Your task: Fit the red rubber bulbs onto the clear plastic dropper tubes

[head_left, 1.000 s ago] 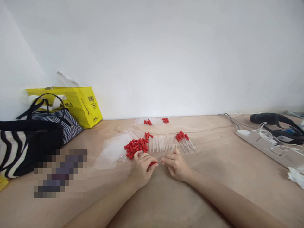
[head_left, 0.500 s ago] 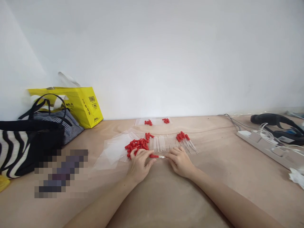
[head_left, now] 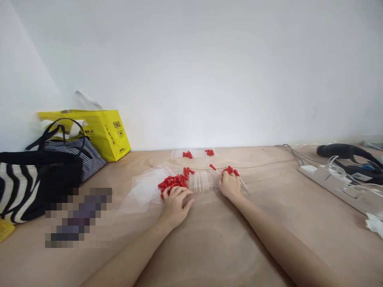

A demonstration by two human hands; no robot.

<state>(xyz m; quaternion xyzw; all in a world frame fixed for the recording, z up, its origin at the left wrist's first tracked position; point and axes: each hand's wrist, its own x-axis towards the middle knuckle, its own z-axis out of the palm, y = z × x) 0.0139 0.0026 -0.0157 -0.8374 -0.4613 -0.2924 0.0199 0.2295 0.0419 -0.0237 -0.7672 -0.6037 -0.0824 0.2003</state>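
A glass dropper (head_left: 212, 167) with a red rubber bulb is held in my right hand (head_left: 230, 186), its bulb pointing up and to the left. Beside that hand lie several more red-bulbed droppers (head_left: 234, 171), partly hidden by my fingers. My left hand (head_left: 176, 208) rests on the table with fingers apart, its fingertips at the near edge of a pile of red rubber bulbs (head_left: 172, 181). Between the two hands is a row of thin clear glass tubes (head_left: 203, 182).
Clear plastic bags (head_left: 140, 191) lie left of the bulbs. Near the wall, another clear bag (head_left: 197, 152) bears red bulbs. A yellow bag (head_left: 116, 137), striped bag (head_left: 91, 159) and black-and-white bag (head_left: 24, 187) stand left. To the right are a power strip (head_left: 335, 187) and a black device (head_left: 344, 151).
My right hand has moved up and right with the dropper, from in front of the tubes to the other droppers. My left hand has let go of the bulb end and stays near the pile.
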